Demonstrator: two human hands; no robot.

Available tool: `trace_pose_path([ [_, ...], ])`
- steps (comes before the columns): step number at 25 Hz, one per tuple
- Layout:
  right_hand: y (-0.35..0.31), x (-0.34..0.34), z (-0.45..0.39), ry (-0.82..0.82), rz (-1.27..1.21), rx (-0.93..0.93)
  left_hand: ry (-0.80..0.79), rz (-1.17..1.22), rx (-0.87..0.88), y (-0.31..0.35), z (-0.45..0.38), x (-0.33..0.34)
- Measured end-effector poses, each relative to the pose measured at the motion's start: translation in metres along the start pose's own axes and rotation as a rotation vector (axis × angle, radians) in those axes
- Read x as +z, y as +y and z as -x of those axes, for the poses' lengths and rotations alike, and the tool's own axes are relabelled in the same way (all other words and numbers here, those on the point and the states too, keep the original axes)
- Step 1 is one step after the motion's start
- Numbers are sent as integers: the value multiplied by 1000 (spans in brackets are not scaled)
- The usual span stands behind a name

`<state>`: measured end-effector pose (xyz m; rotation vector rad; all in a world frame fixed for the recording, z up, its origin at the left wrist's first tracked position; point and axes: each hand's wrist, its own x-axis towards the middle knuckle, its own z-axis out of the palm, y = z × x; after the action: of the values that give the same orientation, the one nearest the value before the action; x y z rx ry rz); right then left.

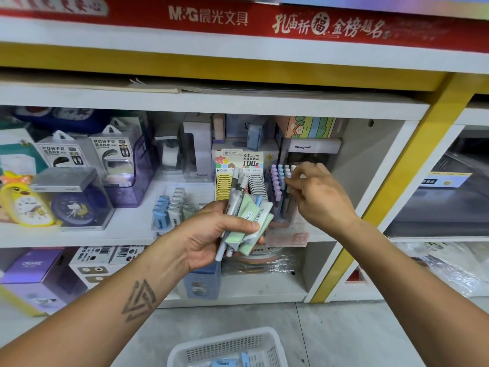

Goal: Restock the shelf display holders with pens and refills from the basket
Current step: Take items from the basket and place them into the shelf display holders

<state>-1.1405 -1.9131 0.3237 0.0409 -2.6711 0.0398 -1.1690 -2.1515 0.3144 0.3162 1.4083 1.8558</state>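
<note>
My left hand point(211, 234) grips a mixed bundle of grey pens and pale green and white refill packs point(246, 215) in front of the middle shelf. My right hand point(315, 194) reaches to the clear pen display holder point(281, 197), its fingertips pinching the top of a white pen among purple, blue and white pen caps. To the holder's left sits a lead-refill display point(239, 178) with yellow and grey cases. At the bottom edge of the view a white plastic basket point(227, 348) stands on the floor with a few blue and white packs in it.
Clear holders with blue and white erasers point(172, 207) stand left of the refill display. Power bank boxes point(87, 152), clocks point(71, 207) and purple boxes fill the left shelf. A yellow-edged shelf post point(391, 186) rises to the right. The floor is grey tile.
</note>
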Motion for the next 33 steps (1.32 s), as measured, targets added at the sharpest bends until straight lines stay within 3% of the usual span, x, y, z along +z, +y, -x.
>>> trace_pose_path([
  [3,0,-7,-3,83,-219,170,-9,-1,9,1,0,0],
  [6,6,-9,-4,92,-221,259,-15,-3,12,1,0,0],
  [18,-7,9,-15,13,-77,192,-16,-1,18,0,-2,5],
  [23,-7,4,-15,49,-130,58,-11,-2,15,2,-1,2],
  [26,-7,0,-18,108,-149,78,-7,0,13,2,-1,2],
  [31,-1,-29,-17,273,-738,294,4,4,4,-1,-2,5],
  [33,10,-41,-9,335,-845,340,9,-1,1,-3,-5,8],
])
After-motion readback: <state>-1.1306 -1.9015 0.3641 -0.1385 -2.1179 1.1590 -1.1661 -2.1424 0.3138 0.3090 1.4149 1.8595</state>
